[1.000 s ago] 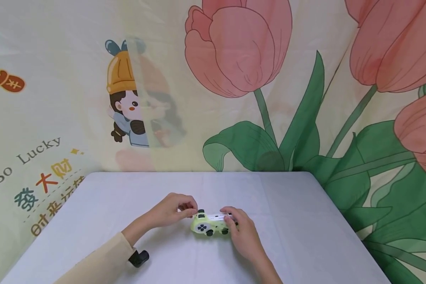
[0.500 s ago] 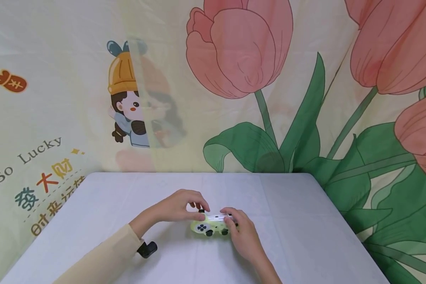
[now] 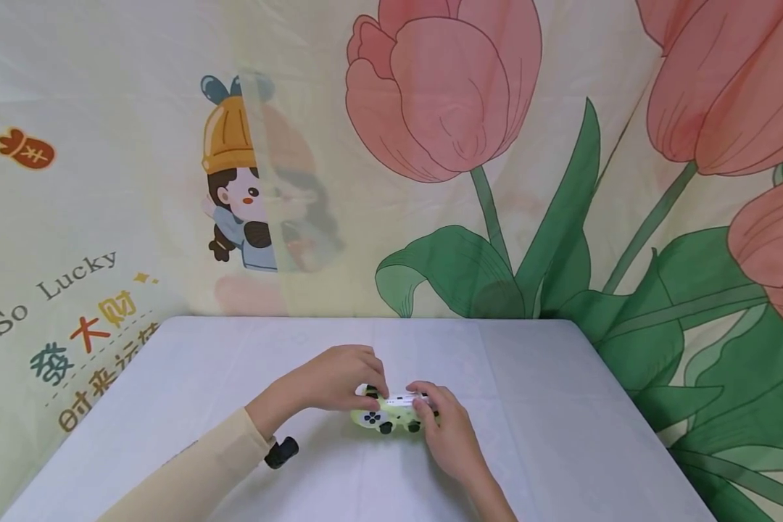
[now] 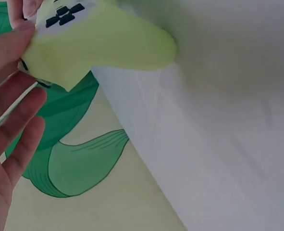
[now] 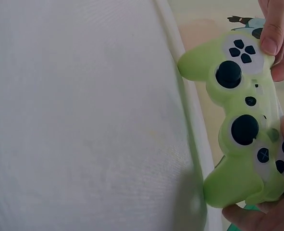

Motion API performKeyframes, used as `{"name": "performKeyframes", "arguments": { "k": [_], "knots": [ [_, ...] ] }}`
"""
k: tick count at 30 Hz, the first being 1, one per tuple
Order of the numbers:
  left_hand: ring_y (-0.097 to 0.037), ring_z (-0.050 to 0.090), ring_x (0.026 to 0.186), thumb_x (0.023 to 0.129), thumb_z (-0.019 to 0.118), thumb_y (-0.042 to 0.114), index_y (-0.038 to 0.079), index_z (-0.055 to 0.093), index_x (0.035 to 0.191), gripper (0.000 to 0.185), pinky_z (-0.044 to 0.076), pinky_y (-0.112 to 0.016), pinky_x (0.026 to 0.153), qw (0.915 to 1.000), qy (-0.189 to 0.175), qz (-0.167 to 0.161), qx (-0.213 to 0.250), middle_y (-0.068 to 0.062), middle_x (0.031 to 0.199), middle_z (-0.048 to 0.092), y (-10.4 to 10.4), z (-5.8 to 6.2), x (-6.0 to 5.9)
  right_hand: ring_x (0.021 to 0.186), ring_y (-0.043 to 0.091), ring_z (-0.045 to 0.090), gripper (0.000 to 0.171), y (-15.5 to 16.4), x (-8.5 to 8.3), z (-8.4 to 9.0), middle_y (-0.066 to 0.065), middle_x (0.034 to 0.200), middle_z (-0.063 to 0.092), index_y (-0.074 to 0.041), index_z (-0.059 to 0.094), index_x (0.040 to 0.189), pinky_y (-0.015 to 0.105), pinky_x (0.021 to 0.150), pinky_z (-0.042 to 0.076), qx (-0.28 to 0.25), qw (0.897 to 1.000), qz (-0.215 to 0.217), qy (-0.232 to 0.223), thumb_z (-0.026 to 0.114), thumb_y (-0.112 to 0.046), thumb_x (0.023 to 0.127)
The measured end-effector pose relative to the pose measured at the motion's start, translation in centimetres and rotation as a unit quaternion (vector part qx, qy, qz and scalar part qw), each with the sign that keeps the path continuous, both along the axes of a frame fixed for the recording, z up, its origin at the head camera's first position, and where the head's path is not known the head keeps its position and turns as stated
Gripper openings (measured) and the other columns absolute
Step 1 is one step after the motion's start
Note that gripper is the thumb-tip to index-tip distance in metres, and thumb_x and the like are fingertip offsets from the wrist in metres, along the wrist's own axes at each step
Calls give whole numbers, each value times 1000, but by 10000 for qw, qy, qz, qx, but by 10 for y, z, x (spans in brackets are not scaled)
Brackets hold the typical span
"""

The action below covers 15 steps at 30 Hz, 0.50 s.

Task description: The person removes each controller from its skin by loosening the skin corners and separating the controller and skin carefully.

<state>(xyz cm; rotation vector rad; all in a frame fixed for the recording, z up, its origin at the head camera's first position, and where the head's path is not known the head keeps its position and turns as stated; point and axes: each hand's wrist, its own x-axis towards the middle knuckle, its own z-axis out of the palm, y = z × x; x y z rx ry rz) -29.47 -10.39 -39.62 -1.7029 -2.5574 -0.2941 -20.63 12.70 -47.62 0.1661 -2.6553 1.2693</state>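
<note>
Thumbsticks [image 5: 236, 102] of green controller [image 3: 391, 414] plain from right wrist only

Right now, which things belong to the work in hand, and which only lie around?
In use: green game controller, left hand gripping its left end, right hand holding its right side.
Lying about: white table, tulip curtain.

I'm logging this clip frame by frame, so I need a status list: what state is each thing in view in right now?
game controller: light green, buttons facing up, on the table, held at both ends.
left hand: fingers curled over the controller's left end, thumb by the direction pad.
right hand: grips the controller's right end.
table: covered with a white cloth.
</note>
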Motion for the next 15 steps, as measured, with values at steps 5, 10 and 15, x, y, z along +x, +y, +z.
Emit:
{"name": "performKeyframes", "arguments": {
  "k": [5, 10, 15],
  "knots": [
    [-6, 59, 91, 91, 86, 26, 22, 81, 97, 8, 51, -20, 82, 9998, 185, -36, -27, 13, 95, 73, 4, 0, 6, 108, 17, 64, 23, -1, 1, 0, 2, 126, 69, -26, 70, 130, 43, 89, 54, -58, 10000, -31, 4, 62, -26, 109],
    [-6, 55, 87, 91, 85, 24, 23, 76, 90, 10, 49, -19, 78, 9997, 241, -63, -55, 13, 88, 69, 9, -1, 6, 113, 21, 65, 23, 0, 0, -1, 3, 129, 69, -27, 70, 130, 49, 95, 55, -85, 10000, -8, -38, 61, -27, 109],
    [-5, 52, 86, 91, 84, 19, 24, 74, 87, 12, 46, -18, 78, 9999, 49, -106, -32, 15, 87, 65, 12, -2, 5, 117, 24, 66, 24, 1, -1, -3, 4, 130, 68, -24, 70, 131, 53, 98, 55, -80, 10000, 32, -35, 60, -28, 109]
  ]
}}
